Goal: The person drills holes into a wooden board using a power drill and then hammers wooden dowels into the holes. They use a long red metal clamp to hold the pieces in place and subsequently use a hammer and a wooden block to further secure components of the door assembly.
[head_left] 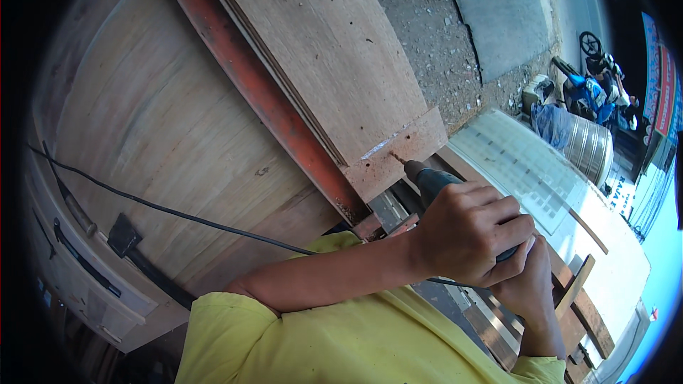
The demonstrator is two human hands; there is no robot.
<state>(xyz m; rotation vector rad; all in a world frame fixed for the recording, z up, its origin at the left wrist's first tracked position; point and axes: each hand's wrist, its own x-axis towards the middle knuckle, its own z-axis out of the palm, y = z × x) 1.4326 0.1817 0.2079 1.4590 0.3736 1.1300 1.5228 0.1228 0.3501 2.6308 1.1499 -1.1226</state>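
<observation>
Lower right, both hands: left hand (466,231) wrapped tight over drill (434,183) body; right hand (530,284) beneath it, clamped on the grip.
Drill axis: runs up-left from hands; bit tip on small plywood piece (398,160), frame centre.
Nearer hand: left.
Cord: black cable (178,215) trails left.
Far right: red and blue signboards (662,85), upright, frame edge.

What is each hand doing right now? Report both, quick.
Left hand: closed around the dark teal power drill, its bit against the small reddish plywood piece.
Right hand: closed on the drill's rear, mostly hidden beneath the left hand.
</observation>
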